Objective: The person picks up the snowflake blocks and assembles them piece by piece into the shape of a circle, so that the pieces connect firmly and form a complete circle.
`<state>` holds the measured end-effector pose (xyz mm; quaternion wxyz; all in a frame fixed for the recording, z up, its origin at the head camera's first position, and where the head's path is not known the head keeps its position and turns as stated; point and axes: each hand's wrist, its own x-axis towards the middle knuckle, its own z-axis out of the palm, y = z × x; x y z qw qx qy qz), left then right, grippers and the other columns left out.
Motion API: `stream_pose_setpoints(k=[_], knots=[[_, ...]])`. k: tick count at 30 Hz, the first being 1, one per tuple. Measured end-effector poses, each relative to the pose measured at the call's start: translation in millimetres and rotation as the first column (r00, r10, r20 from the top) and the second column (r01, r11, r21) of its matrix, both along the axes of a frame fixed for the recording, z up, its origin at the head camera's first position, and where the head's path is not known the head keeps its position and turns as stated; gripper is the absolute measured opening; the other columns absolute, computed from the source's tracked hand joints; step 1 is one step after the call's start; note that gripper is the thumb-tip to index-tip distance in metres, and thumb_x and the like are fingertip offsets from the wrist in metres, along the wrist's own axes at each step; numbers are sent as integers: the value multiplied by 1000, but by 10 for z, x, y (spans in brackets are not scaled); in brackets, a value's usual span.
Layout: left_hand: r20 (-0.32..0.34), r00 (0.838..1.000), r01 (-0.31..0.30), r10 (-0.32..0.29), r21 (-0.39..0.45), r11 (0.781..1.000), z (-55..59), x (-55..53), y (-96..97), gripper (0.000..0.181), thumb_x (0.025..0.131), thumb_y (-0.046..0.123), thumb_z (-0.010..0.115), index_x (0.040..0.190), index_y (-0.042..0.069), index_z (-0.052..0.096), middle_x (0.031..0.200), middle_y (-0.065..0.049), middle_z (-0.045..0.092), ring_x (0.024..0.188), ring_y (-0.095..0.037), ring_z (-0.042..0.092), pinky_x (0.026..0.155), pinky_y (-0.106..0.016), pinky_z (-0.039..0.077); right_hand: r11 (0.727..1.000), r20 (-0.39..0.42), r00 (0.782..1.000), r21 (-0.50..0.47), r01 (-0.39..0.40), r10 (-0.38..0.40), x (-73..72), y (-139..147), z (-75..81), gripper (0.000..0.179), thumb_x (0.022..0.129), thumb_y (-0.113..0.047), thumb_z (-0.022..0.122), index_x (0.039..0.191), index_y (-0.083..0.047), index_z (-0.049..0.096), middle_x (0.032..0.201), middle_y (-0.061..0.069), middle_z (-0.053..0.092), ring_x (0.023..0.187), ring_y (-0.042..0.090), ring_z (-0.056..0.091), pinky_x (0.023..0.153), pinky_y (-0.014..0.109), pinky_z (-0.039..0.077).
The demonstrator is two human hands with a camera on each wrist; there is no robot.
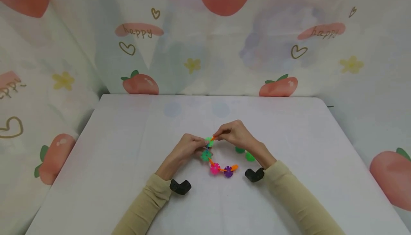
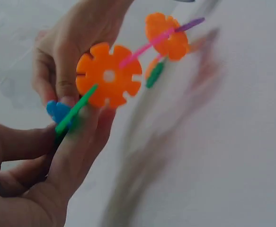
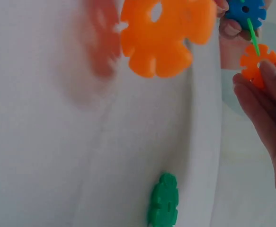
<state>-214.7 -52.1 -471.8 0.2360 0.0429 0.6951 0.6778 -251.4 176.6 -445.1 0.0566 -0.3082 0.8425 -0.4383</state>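
Note:
A curved chain of slotted plastic snowflake discs hangs from my left hand point(image 1: 187, 148), which pinches a green disc point(image 2: 75, 111) near the chain's upper end. Below it follow a darker green disc point(image 1: 206, 155), a pink disc point(image 1: 215, 169), a purple disc point(image 1: 228, 171) and an orange end disc point(image 1: 235, 167). My right hand point(image 1: 240, 134) pinches another orange disc point(image 3: 258, 64) between thumb and fingers. Its edge meets the green disc, seen edge-on in the right wrist view. A blue disc point(image 3: 245, 12) sits by the left fingertips. How deeply the slots engage is unclear.
Loose green discs, one darker point(image 1: 239, 150) and one brighter point(image 1: 250, 156), lie on the white table point(image 1: 128, 192) beneath the right forearm, partly hidden by it. Black wrist cameras point(image 1: 180, 187) project from both sleeves. A printed curtain point(image 1: 208, 49) stands behind the table.

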Motion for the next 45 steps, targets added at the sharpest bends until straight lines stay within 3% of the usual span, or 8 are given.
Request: stream_pose_setpoints(k=[5, 8, 14, 18, 27, 33, 39, 45], knots=[[-3, 989, 146, -146, 39, 989, 53, -41, -19, 36, 106, 20, 59, 124, -8, 69, 107, -19, 77, 86, -15, 77, 77, -27, 61, 1000, 35, 999, 10, -9, 8, -19, 3, 68, 9, 88, -5, 80, 94, -11, 83, 92, 2, 80, 87, 14, 77, 78, 23, 60], [-22, 984, 176, -175, 30, 984, 47, -54, -8, 41, 104, 27, 63, 127, -7, 69, 105, -17, 78, 85, -18, 78, 80, -28, 61, 999, 54, 998, 29, -34, 33, -15, 3, 81, 11, 91, -7, 78, 101, -9, 83, 97, 2, 80, 92, 17, 76, 82, 26, 60], [-44, 986, 160, -161, -13, 987, 8, -62, 26, 40, 103, 28, 64, 122, -7, 71, 97, -15, 79, 83, -19, 79, 79, -28, 61, 990, 29, 1000, 143, 6, -10, 32, 128, 47, 26, 92, -11, 78, 117, -6, 77, 106, 2, 79, 97, 17, 73, 90, 36, 60], [-34, 990, 139, -140, -33, 990, -15, -67, 16, 38, 105, 25, 61, 125, -6, 69, 100, -16, 79, 86, -21, 79, 80, -28, 62, 969, 11, 998, 243, 50, -54, 57, 322, -4, 25, 92, -13, 78, 117, -7, 77, 98, -2, 77, 90, 14, 68, 85, 32, 58], [-27, 992, 120, -121, -33, 992, -44, -67, -49, 38, 105, 25, 61, 127, -5, 69, 103, -15, 79, 85, -18, 78, 77, -26, 61, 926, 117, 987, 372, 61, -112, 116, 662, -37, 29, 89, -19, 82, 114, -6, 74, 92, -3, 69, 85, 14, 59, 77, 26, 52], [-29, 992, 119, -119, -17, 993, -65, -65, -56, 37, 105, 25, 61, 126, -5, 70, 101, -15, 79, 82, -15, 77, 74, -25, 61, 921, 150, 982, 386, 52, -118, 148, 724, -73, 28, 86, -17, 85, 107, -5, 73, 93, 1, 68, 86, 16, 58, 77, 27, 51], [-32, 993, 110, -111, -27, 994, -72, -61, -63, 36, 105, 24, 61, 124, -4, 71, 98, -12, 79, 80, -13, 76, 73, -24, 60, 925, 123, 981, 370, 92, -147, 147, 687, -89, 19, 87, -18, 84, 96, -10, 69, 83, -1, 63, 79, 15, 56, 71, 25, 50], [-31, 994, 102, -103, -42, 994, -85, -71, -63, 35, 105, 25, 62, 124, -3, 71, 98, -10, 79, 81, -12, 74, 75, -24, 60, 953, 116, 981, 280, 118, -156, 128, 564, -87, 19, 90, -20, 82, 103, -9, 74, 75, -3, 68, 70, 13, 60, 67, 24, 50]])
